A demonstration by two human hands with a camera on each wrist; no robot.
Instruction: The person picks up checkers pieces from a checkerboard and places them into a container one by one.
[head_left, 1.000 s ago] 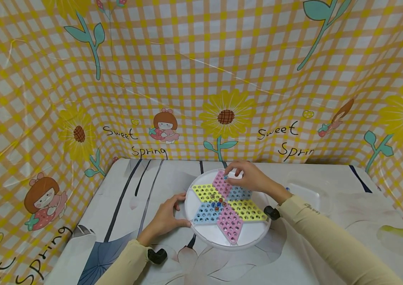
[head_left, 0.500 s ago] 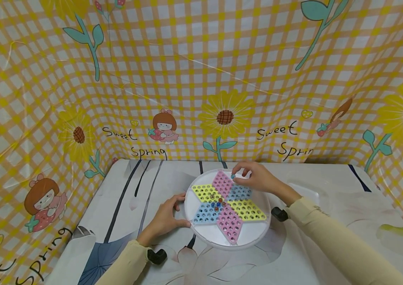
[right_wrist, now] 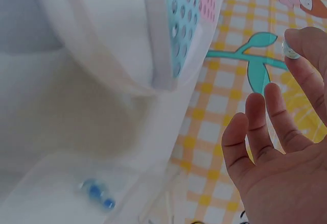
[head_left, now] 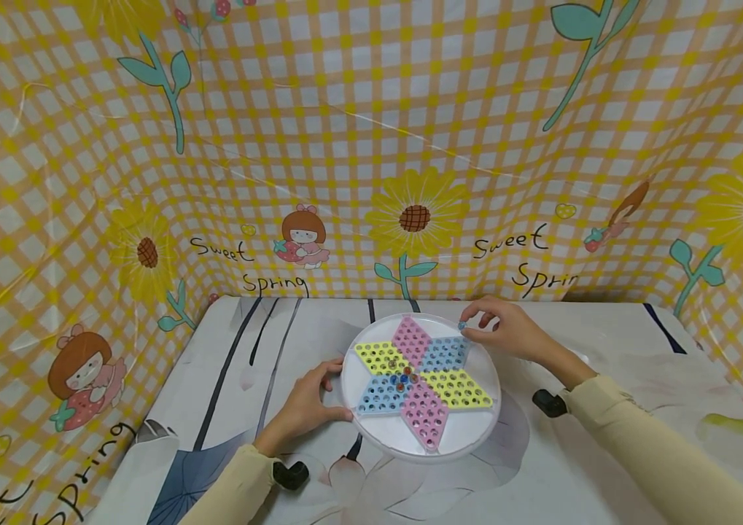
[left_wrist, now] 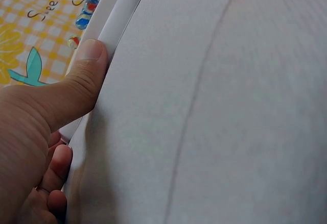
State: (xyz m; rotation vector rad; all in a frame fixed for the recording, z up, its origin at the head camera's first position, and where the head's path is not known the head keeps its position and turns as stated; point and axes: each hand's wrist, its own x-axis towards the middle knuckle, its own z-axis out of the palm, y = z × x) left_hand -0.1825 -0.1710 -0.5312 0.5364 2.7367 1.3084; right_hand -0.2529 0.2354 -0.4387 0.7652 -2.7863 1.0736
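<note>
A round white Chinese checkers board [head_left: 371, 437] with pink, yellow and blue star points sits on the table. Several red and blue marbles [head_left: 404, 379] cluster at its centre. My left hand [head_left: 302, 401] rests at the board's left rim, thumb and fingers spread apart along it; in the left wrist view the thumb [left_wrist: 92, 55] lies against the white edge. Just past the far right rim, my right hand [head_left: 509, 332] pinches a pale blue-white marble [right_wrist: 290, 50] between thumb and index finger. Its other fingers are bent and hold nothing.
A clear plastic tray [right_wrist: 46, 183] with a few blue marbles [right_wrist: 97, 191] lies right of the board, mostly behind the right forearm in the head view. A checked cloth [head_left: 345, 146] hangs around the table's back and sides.
My right hand has moved right with the pinched marble, from over the pink far point, across the blue point, to beyond the rim. The left hand and board stay in place.
</note>
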